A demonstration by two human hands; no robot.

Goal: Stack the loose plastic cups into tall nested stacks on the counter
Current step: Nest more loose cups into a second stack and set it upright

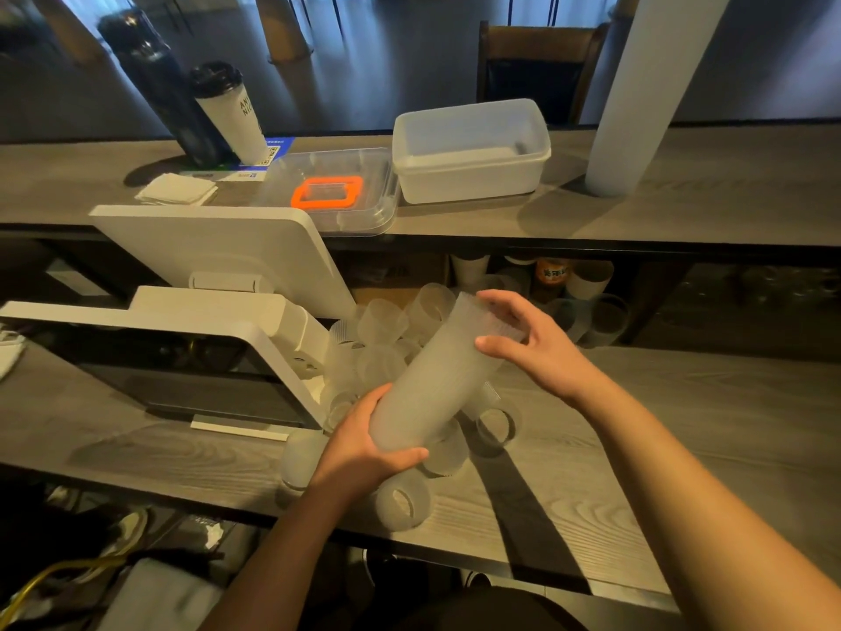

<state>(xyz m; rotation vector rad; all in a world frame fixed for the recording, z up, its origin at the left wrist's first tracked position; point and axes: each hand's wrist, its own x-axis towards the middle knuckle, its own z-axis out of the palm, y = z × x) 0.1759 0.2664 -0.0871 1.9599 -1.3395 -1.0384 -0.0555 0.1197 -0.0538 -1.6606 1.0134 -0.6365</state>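
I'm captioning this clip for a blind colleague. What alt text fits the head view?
A person holds a tilted stack of nested frosted cups with both hands, the left hand gripping its lower end and the right hand at its upper rim, above loose cups lying on a grey wood counter beside a white screen.

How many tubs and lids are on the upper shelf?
2: a white tub right of centre on the shelf, and a clear lid with an orange handle, lying flat just left of it.
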